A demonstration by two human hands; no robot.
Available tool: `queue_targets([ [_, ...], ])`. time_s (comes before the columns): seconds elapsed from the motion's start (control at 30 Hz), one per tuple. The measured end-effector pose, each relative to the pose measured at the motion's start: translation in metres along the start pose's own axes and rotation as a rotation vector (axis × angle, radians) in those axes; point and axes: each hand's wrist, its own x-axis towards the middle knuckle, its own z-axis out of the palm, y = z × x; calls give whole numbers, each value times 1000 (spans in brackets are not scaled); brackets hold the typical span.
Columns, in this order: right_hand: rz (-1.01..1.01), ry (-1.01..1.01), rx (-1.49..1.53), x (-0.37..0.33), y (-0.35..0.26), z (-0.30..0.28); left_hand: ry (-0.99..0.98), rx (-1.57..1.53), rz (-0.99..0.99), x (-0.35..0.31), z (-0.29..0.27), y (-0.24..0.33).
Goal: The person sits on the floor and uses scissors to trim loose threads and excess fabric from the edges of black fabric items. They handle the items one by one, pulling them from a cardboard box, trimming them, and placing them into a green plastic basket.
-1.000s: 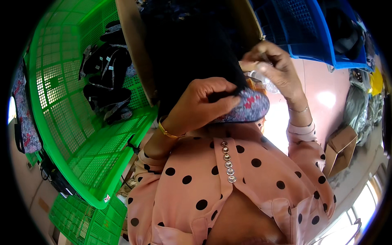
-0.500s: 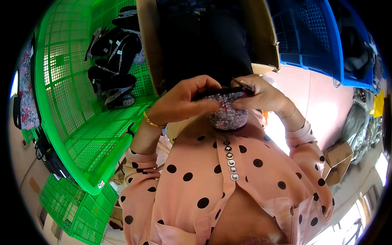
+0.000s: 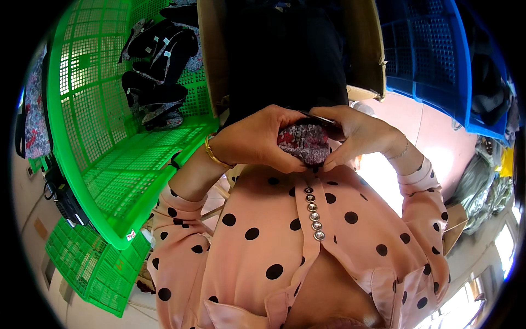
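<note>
My left hand (image 3: pixel 257 137) and my right hand (image 3: pixel 359 134) both grip a small bundle of patterned grey and red fabric (image 3: pixel 304 142), held close to my chest above a pink shirt with black dots. The fingers of both hands curl around the fabric's edges. A dark strip runs along the fabric's top edge. Just beyond my hands stands an open cardboard box (image 3: pixel 372 60) filled with dark cloth.
A large green plastic crate (image 3: pixel 109 159) at the left holds several dark bags and garments (image 3: pixel 159 71). A blue crate (image 3: pixel 433 60) stands at the upper right. A smaller green crate (image 3: pixel 93 268) lies at the lower left. More fabric is piled at the right edge.
My hands have come down toward my chest and closed together on the fabric. It is now bunched smaller between them.
</note>
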Motion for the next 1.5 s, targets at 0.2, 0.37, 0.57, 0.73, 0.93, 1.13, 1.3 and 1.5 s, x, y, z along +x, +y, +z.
queue_targets([
  [0.2, 42, 74, 185, 6, 5, 2, 98, 80, -31, 4, -11, 8],
  [0.37, -217, 504, -517, 25, 13, -14, 468, 746, 162, 14, -22, 21],
  [0.57, -332, 896, -994, 39, 14, -8, 926, 1238, 636, 56, -52, -14],
  [0.73, -159, 672, -992, 15, 15, -24, 756, 1081, 631, 58, -57, -17],
  [0.93, -336, 928, -1334, 23, 44, -32, 519, 1057, 643, 35, -66, -3],
  [1.13, -246, 1067, -578, 42, 59, -10, 886, 1351, 649, 56, -67, -37],
  [1.3, -142, 945, -153, 1, 69, -30, 770, 1323, 662, 55, -69, -26],
  [1.5, -43, 1065, -523, -13, 84, -24, 713, 1150, 780, 49, -57, -6],
])
